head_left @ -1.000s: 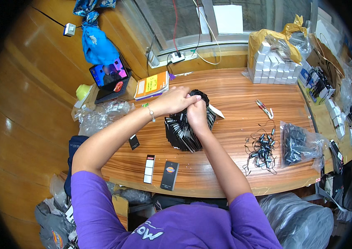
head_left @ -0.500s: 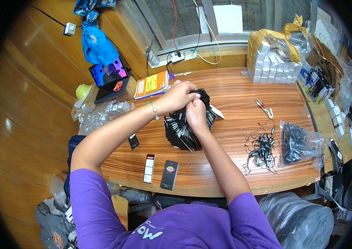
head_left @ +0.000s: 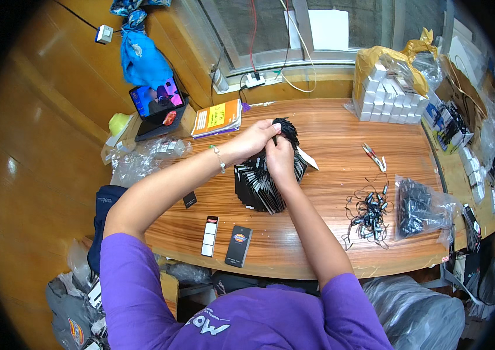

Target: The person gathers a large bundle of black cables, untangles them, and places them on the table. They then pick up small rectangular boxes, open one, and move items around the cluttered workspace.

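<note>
My left hand point(head_left: 256, 139), right hand point(head_left: 281, 157) meet over far end of black tag bundle point(head_left: 259, 191) on tabletop point(head_left: 317, 245). Fingers curled, contact hidden, can't tell if clamped. Bundle fans toward me; right hand nearer.

A small packing workshop, by the look of it: the wood-grain table point(head_left: 329, 128) bears a thick fanned bundle of black tags point(head_left: 253, 195), a tangle of black cords point(head_left: 370, 213), a clear bag of black pieces point(head_left: 414, 207), a small hand tool point(head_left: 371, 154), stacked white boxes point(head_left: 384, 109) and loose plastic wrapping point(head_left: 139, 167) toward the left
</note>
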Demonstrator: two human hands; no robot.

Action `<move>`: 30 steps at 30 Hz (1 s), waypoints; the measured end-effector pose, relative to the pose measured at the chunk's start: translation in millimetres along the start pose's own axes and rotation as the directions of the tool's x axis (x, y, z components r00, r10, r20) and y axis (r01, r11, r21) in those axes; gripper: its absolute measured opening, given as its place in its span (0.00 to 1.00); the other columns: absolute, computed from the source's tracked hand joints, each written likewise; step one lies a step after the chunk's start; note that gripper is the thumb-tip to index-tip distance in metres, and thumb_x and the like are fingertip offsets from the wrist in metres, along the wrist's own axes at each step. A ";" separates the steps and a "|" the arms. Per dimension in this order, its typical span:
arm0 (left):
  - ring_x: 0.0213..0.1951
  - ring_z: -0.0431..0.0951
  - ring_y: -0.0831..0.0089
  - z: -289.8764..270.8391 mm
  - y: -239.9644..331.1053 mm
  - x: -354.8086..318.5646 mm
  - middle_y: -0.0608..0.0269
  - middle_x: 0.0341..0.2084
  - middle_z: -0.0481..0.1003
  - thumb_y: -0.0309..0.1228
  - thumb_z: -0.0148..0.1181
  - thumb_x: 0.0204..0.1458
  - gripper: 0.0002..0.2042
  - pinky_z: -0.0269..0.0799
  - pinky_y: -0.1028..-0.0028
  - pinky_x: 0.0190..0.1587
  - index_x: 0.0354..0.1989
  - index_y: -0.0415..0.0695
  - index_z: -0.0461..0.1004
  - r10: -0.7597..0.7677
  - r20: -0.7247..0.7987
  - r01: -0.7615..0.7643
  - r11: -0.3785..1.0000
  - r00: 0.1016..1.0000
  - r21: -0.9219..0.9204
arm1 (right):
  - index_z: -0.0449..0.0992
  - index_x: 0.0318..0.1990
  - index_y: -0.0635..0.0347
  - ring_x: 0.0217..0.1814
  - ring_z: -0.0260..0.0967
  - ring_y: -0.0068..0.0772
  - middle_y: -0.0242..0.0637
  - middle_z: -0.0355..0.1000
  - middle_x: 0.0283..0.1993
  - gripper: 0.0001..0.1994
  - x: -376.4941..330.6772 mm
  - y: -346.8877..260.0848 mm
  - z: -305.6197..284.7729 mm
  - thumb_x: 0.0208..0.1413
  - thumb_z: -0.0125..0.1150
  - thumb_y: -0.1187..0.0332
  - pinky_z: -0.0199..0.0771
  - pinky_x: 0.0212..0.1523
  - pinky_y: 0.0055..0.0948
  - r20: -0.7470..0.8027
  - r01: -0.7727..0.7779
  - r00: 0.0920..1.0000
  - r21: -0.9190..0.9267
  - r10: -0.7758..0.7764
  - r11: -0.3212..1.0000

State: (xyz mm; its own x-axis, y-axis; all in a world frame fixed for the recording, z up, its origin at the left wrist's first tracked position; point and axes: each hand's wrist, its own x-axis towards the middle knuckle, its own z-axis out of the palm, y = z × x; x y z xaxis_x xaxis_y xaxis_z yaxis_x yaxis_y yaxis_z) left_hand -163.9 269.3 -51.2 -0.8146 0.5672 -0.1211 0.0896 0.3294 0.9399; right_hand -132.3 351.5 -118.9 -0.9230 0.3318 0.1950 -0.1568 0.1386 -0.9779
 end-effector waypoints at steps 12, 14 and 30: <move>0.43 0.65 0.79 8.0 -11.9 -16.9 0.65 0.40 0.69 0.33 0.39 0.60 0.13 0.59 0.78 0.51 0.45 0.37 0.66 0.292 -0.151 -0.295 0.955 0.945 0.000 | 0.75 0.33 0.67 0.33 0.67 0.49 0.53 0.71 0.27 0.17 -10.7 -14.1 -11.5 0.47 0.55 0.59 0.62 0.39 0.39 0.017 0.101 0.994 0.123 -0.104 0.987; 0.42 0.66 0.80 10.0 -12.6 -19.1 0.66 0.38 0.70 0.34 0.40 0.60 0.13 0.61 0.78 0.49 0.44 0.39 0.67 0.279 -0.178 -0.300 0.948 0.944 -0.102 | 0.75 0.36 0.64 0.41 0.66 0.49 0.52 0.72 0.33 0.18 -11.9 -12.9 -14.5 0.46 0.56 0.57 0.57 0.48 0.40 0.050 0.150 0.987 0.001 -0.150 0.989; 0.39 0.67 0.78 18.4 -6.2 -25.0 0.66 0.35 0.70 0.33 0.39 0.60 0.13 0.63 0.78 0.46 0.43 0.37 0.66 0.291 -0.241 -0.297 0.955 0.926 0.012 | 0.68 0.46 0.67 0.50 0.62 0.48 0.53 0.67 0.46 0.19 -36.5 -10.1 -19.0 0.54 0.50 0.59 0.57 0.52 0.37 -0.018 0.255 0.967 0.182 -0.256 0.950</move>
State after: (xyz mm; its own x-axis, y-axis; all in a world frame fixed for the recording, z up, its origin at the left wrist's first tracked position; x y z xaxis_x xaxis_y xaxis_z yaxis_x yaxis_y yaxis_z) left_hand -133.5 266.9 -59.9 -0.8663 0.4390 0.2384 0.3345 0.1554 0.9295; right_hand -90.3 355.7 -114.7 -0.8457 0.3023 0.4399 -0.4480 0.0461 -0.8929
